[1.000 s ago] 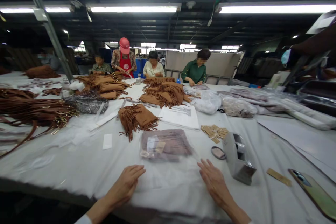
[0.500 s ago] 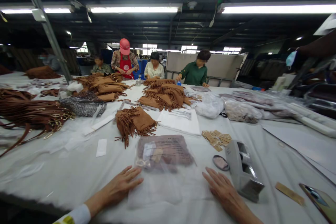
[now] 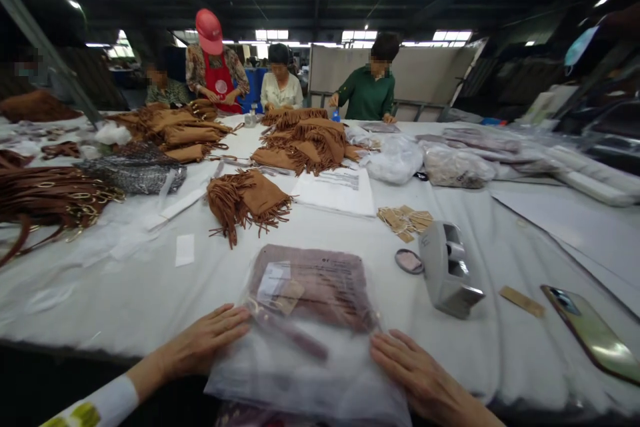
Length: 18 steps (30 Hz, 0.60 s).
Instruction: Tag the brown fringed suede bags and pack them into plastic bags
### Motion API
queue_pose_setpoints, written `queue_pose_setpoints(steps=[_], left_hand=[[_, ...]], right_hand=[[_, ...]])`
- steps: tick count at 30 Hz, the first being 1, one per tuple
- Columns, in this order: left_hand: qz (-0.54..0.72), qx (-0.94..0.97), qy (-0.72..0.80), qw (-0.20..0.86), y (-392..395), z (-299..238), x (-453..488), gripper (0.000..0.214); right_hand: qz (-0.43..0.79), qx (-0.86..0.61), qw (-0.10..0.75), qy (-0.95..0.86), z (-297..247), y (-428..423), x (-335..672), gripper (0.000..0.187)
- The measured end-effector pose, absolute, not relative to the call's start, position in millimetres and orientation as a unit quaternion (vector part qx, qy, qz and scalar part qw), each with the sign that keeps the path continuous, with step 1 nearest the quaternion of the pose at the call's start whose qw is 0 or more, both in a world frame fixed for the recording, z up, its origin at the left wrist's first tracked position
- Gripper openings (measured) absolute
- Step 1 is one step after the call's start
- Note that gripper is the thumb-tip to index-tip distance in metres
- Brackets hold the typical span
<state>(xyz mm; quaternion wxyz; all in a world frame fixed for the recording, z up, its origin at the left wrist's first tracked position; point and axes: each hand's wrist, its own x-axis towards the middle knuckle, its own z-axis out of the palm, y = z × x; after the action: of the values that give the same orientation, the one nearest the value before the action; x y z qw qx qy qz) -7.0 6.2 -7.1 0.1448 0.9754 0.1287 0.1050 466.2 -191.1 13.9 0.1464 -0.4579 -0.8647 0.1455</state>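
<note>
A see-through plastic bag (image 3: pixel 300 373) lies in front of me, its lower part reaching past the table's front edge. Inside it, at the far end, is a flat brown suede-like item (image 3: pixel 315 273) with a white card (image 3: pixel 273 279), a tan tag (image 3: pixel 289 296) and what looks like a strap (image 3: pixel 303 339). My left hand (image 3: pixel 213 337) rests flat against the bag's left edge, fingers stretched out. At the right edge my right hand (image 3: pixel 417 367) touches the plastic, its fingers also extended. Neither hand is closed around the bag.
A grey tape dispenser (image 3: pixel 447 273), a small round dish (image 3: pixel 409 261), tan tags (image 3: pixel 404 220) and a phone (image 3: pixel 590 333) sit to the right. Beyond are a brown fringed bag (image 3: pixel 250 200), white printed plastic bags (image 3: pixel 337 190) and brown straps (image 3: pixel 50 193). Several people work across the table.
The plastic bag has come nearer to me and now overhangs the table edge. My right hand has moved in from beside the bag to its right edge. The view has tilted down.
</note>
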Motion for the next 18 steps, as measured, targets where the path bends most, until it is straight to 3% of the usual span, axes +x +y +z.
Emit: queue_pose_setpoints(steps=[3, 5, 8, 11, 14, 18], left_hand=[[0.069, 0.974, 0.095, 0.194, 3, 4, 8, 0.050], [0.076, 0.961, 0.087, 0.252, 3, 5, 19, 0.037], [0.177, 0.884, 0.252, 0.353, 2, 2, 36, 0.031], [0.269, 0.767, 0.422, 0.401, 0, 0, 52, 0.038], [0.307, 0.745, 0.440, 0.395, 0, 1, 66, 0.035], [0.368, 0.714, 0.510, 0.308, 3, -9, 80, 0.039]], right_hand=[[0.214, -0.431, 0.151, -0.864, 19, -187, 447, 0.040], [0.273, -0.452, 0.219, -0.821, 15, -180, 436, 0.031], [0.315, -0.598, 0.375, -0.634, 2, -169, 423, 0.037], [0.344, -0.680, 0.459, -0.458, -3, -157, 416, 0.041], [0.342, -0.689, 0.501, -0.396, 1, -145, 412, 0.042], [0.284, -0.718, 0.513, -0.375, 0, -135, 408, 0.046]])
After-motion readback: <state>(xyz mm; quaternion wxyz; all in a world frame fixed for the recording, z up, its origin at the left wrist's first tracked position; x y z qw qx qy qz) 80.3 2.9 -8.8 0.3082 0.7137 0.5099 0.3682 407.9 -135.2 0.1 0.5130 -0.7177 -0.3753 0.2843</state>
